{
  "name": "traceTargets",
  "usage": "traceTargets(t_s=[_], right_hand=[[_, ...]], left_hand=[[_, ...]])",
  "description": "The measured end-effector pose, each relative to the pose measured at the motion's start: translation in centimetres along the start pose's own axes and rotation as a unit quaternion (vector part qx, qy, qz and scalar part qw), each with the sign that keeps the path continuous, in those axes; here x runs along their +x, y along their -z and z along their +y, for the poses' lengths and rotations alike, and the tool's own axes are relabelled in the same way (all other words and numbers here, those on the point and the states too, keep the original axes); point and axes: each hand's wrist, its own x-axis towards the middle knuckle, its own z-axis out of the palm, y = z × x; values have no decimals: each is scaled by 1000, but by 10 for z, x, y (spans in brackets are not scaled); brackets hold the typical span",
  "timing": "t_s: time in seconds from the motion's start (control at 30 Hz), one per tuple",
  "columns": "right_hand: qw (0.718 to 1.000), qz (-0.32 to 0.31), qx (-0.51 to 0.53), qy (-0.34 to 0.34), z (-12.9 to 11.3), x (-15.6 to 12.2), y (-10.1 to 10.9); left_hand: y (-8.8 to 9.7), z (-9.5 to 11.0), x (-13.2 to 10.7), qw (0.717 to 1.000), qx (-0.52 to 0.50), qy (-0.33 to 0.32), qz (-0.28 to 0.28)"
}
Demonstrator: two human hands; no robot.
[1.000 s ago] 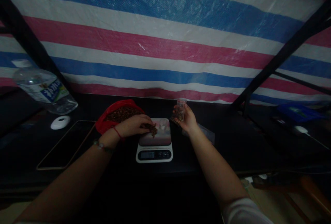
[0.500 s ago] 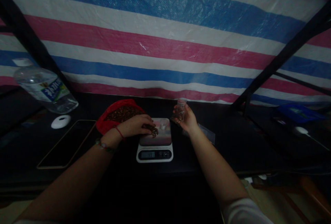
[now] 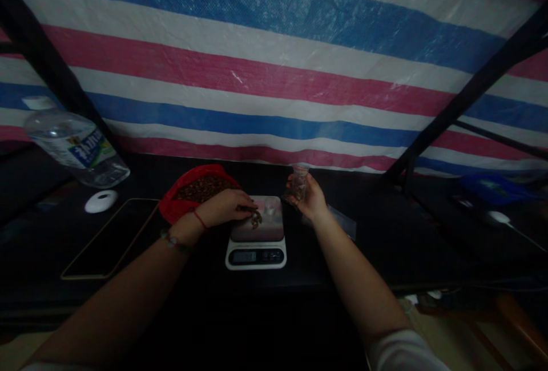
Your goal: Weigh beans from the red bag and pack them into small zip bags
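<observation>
My left hand [image 3: 229, 206] reaches over the left side of a white kitchen scale [image 3: 256, 248], its fingers curled down on small brown pieces [image 3: 256, 220] that look like nuts or seeds. Part of these pieces is hidden under the fingers. On the scale's plate, towards the back right, sits a small clear round cap [image 3: 270, 204]. The scale's display is lit, but its digits are too blurred to read. Right of the scale, my right hand [image 3: 313, 197] is wrapped round a small clear jar [image 3: 300, 180], held upright with some brown pieces in its lower part.
An open red bag [image 3: 188, 180] full of brown pieces lies left of the scale. Farther left are a phone [image 3: 111, 240], a white mouse [image 3: 101, 201] and a large plastic bottle [image 3: 77, 142]. A clear plastic bag [image 3: 342, 222] lies by my right forearm. Striped sheeting hangs behind.
The brown pieces showing beside my left fingertips on the scale look fewer and more spread out. Both hands have stayed almost in place, the right one with the jar.
</observation>
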Motion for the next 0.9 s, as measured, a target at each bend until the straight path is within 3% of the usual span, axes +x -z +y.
traceTargets(t_s=[0.23, 0.37, 0.57, 0.67, 0.73, 0.9], right_hand=[[995, -90, -47, 3, 0, -4, -2], [990, -105, -88, 19, -1, -7, -7], [979, -125, -155, 39, -4, -12, -16], [973, -147, -175, 28, -4, -15, -18], [971, -157, -180, 20, -3, -17, -19], [973, -154, -171, -10, 1, -19, -22]], left_hand=[[3, 1, -1, 998, -49, 22, 15], [9, 4, -3, 995, -82, 46, 29], [45, 14, -8, 984, -101, 81, 119], [71, 33, 2, 989, -72, 30, 123], [85, 49, 16, 994, -56, -26, 85], [97, 71, 54, 994, 42, -98, 15]])
